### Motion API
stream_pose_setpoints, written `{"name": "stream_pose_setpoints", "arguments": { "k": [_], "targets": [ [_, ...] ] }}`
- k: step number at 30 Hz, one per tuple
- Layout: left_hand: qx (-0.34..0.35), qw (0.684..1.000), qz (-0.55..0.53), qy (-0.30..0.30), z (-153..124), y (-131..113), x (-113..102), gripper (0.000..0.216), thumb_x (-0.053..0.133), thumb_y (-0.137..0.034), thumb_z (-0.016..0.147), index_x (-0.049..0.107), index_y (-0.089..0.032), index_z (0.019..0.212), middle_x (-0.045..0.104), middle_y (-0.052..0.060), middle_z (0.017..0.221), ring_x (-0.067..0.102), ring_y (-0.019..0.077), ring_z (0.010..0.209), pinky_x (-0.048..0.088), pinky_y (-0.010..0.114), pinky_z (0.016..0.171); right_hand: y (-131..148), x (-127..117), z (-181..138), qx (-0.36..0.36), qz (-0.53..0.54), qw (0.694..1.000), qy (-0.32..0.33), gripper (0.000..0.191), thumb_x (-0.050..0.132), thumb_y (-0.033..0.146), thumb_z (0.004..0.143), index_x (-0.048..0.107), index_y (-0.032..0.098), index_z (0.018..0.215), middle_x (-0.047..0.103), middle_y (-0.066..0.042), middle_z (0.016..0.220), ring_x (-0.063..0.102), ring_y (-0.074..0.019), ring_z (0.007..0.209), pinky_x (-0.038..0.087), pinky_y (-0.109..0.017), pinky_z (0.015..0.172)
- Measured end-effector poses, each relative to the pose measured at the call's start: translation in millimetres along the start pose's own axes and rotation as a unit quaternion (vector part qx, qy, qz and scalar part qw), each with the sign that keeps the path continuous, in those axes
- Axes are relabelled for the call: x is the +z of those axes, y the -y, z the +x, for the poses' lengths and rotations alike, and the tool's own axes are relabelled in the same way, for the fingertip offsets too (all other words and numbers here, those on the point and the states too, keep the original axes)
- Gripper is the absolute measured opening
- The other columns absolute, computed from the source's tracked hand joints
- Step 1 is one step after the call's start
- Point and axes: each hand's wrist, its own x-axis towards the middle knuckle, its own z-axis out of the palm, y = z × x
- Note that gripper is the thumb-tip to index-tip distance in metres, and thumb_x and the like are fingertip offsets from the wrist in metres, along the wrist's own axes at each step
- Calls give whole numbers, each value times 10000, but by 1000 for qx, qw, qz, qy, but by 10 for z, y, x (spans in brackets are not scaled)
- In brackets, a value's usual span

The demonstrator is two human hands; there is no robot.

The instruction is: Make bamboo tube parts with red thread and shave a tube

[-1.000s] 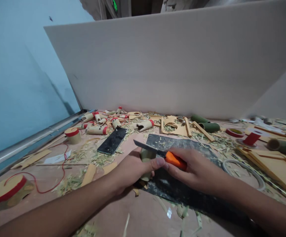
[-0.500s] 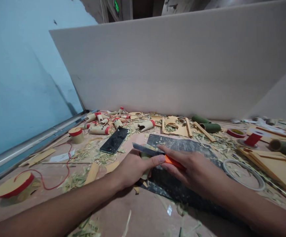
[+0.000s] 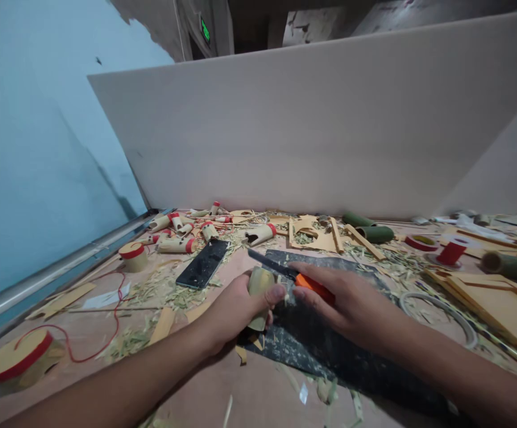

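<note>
My left hand [image 3: 240,303] is closed around a short pale-green piece of bamboo [image 3: 260,284], its thumb across the front. In my right hand [image 3: 338,300] is a knife [image 3: 309,284] with an orange handle; its dark blade [image 3: 269,261] points up and left, just above and behind the bamboo. Both hands are over a black mat [image 3: 303,339] dusted with pale specks. The fingers beneath the bamboo are mostly hidden.
Shavings cover much of the table. A phone [image 3: 203,263] lies behind my left hand, with several red-banded bamboo pieces [image 3: 176,245] beyond. Green bamboo tubes [image 3: 376,233], red tape [image 3: 421,242] and a wooden frame [image 3: 490,303] are to the right. A white board [image 3: 303,137] stands behind.
The blade has lifted off the bamboo and moved slightly right, so the bamboo's top now shows. My right hand has shifted a little from my left thumb. The view has tilted slightly up.
</note>
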Motion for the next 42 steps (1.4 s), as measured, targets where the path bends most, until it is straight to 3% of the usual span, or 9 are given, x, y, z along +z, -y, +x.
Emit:
{"name": "stream_pose_setpoints", "arguments": {
  "k": [2,5,8,17,22,28,36,39,42],
  "targets": [
    [-7,1000,8,20,-13,-6,-23,656,820,-740,705,625,-165,954,641,-11,645,562,146,563,414,250,535,7,-9,-2,-27,1,999,21,402,457,429,1065,637,195,1338,794,-127,1151,752,-269,930,530,-352,759],
    [-2,998,-7,66,-33,-21,-35,584,864,-666,711,709,-152,943,657,-2,701,533,129,585,413,256,578,41,-21,-3,-24,-11,998,57,344,471,485,1058,650,200,989,730,-55,786,609,-193,617,400,-293,568],
    [9,996,-36,85,-47,-43,-33,458,873,-557,770,755,-196,1027,704,5,821,544,133,640,432,271,644,63,-36,-15,-20,-20,997,78,380,480,512,1056,559,219,827,617,-7,678,459,-149,545,312,-276,534],
    [33,999,16,24,-56,-79,22,374,834,-534,808,705,-188,869,665,0,707,538,154,578,430,287,577,82,66,-60,-1,-78,997,14,239,572,446,1027,648,221,1059,743,-60,812,638,-202,623,348,-277,561],
    [4,1000,15,-26,-40,-47,87,482,724,-659,858,576,-200,873,577,-48,633,549,139,505,420,256,490,165,164,-70,77,-60,995,-18,200,567,376,1025,609,219,909,700,-30,716,573,-169,534,346,-271,545],
    [-1,1000,-3,-9,-31,-38,62,529,755,-679,830,572,-198,953,597,-41,688,547,123,525,426,246,515,67,25,-26,64,-68,994,-64,319,519,438,1051,527,235,806,627,-11,654,511,-164,532,325,-276,539],
    [19,999,-13,43,-72,-40,18,438,874,-557,755,697,-181,892,617,-14,666,504,138,579,407,267,570,62,-22,-16,-42,17,998,54,294,560,473,1049,651,219,931,679,-14,738,575,-157,602,393,-262,565],
    [21,1000,-6,23,-83,-61,46,390,839,-548,797,707,-182,830,589,-26,597,483,139,552,404,272,572,76,83,-41,-12,8,1000,22,277,598,438,1026,688,206,1147,744,-46,820,653,-184,640,452,-275,598],
    [0,1000,9,-1,-88,-72,77,466,790,-631,814,682,-177,831,590,-29,583,493,138,514,400,267,530,106,188,-68,29,2,999,-16,265,590,406,1020,686,199,1156,782,-85,913,720,-226,724,491,-298,642]
  ]
}}
